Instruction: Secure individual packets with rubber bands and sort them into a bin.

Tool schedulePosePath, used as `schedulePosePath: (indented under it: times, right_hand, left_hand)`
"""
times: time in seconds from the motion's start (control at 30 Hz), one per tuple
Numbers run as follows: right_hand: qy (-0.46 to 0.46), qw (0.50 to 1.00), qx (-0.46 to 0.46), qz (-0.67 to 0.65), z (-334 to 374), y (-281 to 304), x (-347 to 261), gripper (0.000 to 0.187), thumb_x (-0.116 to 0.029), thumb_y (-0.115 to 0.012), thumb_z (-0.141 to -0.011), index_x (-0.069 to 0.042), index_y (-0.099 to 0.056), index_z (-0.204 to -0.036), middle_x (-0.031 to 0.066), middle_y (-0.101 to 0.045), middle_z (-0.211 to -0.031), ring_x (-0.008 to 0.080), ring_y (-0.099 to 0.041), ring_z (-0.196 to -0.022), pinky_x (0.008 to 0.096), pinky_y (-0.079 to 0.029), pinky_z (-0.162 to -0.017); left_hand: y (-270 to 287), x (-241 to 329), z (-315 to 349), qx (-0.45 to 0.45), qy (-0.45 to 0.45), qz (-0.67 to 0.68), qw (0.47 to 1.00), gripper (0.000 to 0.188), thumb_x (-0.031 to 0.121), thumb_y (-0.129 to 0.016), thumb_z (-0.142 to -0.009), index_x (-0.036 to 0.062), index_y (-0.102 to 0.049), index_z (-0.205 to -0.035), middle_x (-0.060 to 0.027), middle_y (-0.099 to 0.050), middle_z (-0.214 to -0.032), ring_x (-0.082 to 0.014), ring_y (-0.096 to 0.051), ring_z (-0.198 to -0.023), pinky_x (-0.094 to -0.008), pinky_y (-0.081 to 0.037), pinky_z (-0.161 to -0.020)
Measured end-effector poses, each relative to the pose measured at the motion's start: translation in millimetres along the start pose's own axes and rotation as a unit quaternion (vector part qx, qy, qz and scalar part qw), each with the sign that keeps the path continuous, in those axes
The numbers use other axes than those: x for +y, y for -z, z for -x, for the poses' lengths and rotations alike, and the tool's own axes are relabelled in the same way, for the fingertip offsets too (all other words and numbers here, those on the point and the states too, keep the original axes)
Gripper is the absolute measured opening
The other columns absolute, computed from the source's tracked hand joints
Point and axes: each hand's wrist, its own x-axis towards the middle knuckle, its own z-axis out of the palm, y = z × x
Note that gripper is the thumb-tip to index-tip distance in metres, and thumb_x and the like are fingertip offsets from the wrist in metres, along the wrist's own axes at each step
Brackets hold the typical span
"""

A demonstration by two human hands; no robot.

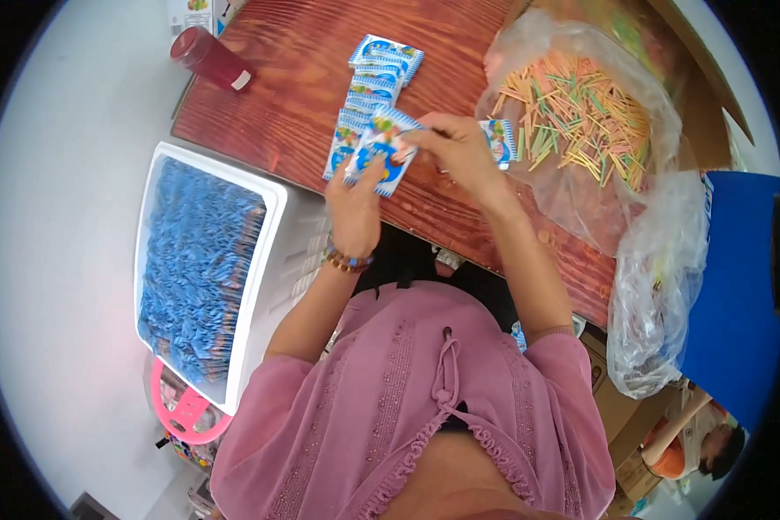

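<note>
Between my two hands, over the table's near edge, is a small blue and white packet [388, 130]. My left hand [356, 212] grips its lower part, fingers closed on it. At the packet's right side my right hand [461, 152] pinches the edge with thumb and fingers. Just beyond, a column of overlapping blue and white packets [374, 87] lies on the wood. Another packet [499, 143] lies to the right of my right hand, partly under the plastic bag. That open clear bag [572, 198] holds a heap of thin pastel sticks [581, 108].
A white crate [273, 217] full of blue packets stands at the left. A red-lidded jar [212, 59] lies at the reddish wooden table's [295, 52] far left. Crumpled clear plastic [654, 303] hangs by a blue panel [737, 286] at right. Another person [693, 438] is at lower right.
</note>
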Motion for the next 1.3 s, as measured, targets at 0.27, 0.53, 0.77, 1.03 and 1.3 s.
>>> schedulePosePath:
  times: [0.27, 0.53, 0.77, 1.03, 1.3]
  right_hand:
    - [0.029, 0.990, 0.007, 0.135, -40.2, -54.3, 56.2, 0.019, -0.013, -0.065, -0.084, 0.005, -0.068, -0.089, 0.0096, -0.065, -0.072, 0.0120, -0.058, -0.061, 0.0263, -0.046, -0.056]
    - [0.123, 0.956, 0.039, 0.262, -55.0, -37.3, 30.5, 0.025, -0.027, -0.060, -0.085, -0.005, -0.069, -0.094, 0.0170, -0.065, -0.090, 0.0316, -0.063, -0.085, 0.0398, -0.049, -0.075]
    - [0.113, 0.826, 0.111, 0.541, -152.4, 12.7, 24.1, 0.035, -0.038, -0.063, -0.083, -0.005, -0.069, -0.091, 0.0150, -0.061, -0.106, 0.0316, -0.056, -0.100, 0.0416, -0.045, -0.081]
    - [0.144, 0.966, -0.050, 0.208, -121.6, -12.2, 35.6, 0.027, -0.027, -0.061, -0.088, -0.001, -0.058, -0.097, 0.0145, -0.062, -0.081, 0.0269, -0.060, -0.072, 0.0356, -0.045, -0.066]
    - [0.175, 0.967, -0.005, 0.184, -37.0, -65.2, 30.2, 0.021, -0.015, -0.048, -0.098, 0.000, -0.057, -0.109, 0.0140, -0.065, -0.091, 0.0206, -0.063, -0.082, 0.0309, -0.048, -0.073]
  left_hand:
    - [57.5, 6.6, -4.7, 0.033, -0.255, -0.517, 0.817, 0.081, 0.018, -0.075, -0.076, -0.0082, -0.030, -0.137, -0.0257, -0.042, -0.134, -0.0350, -0.040, -0.126, -0.0419, -0.032, -0.105]
    - [34.3, -4.7, -42.3, 0.050, -0.229, -0.675, 0.700, 0.097, 0.026, -0.080, -0.068, -0.0060, -0.023, -0.141, -0.0253, -0.044, -0.126, -0.0425, -0.041, -0.118, -0.0480, -0.031, -0.103]
    - [28.5, -10.6, -43.1, 0.051, -0.225, -0.655, 0.720, 0.100, 0.027, -0.080, -0.069, -0.0087, -0.020, -0.141, -0.0272, -0.044, -0.124, -0.0438, -0.041, -0.117, -0.0494, -0.030, -0.105]
    - [31.8, -6.6, -40.1, 0.073, -0.254, -0.592, 0.761, 0.097, 0.022, -0.083, -0.065, -0.0073, -0.025, -0.138, -0.0268, -0.044, -0.121, -0.0428, -0.042, -0.115, -0.0486, -0.033, -0.101]
    - [50.6, -12.9, -15.6, 0.102, -0.333, -0.543, 0.764, 0.092, 0.022, -0.086, -0.059, -0.0044, -0.036, -0.131, -0.0218, -0.048, -0.119, -0.0391, -0.045, -0.113, -0.0442, -0.035, -0.099]
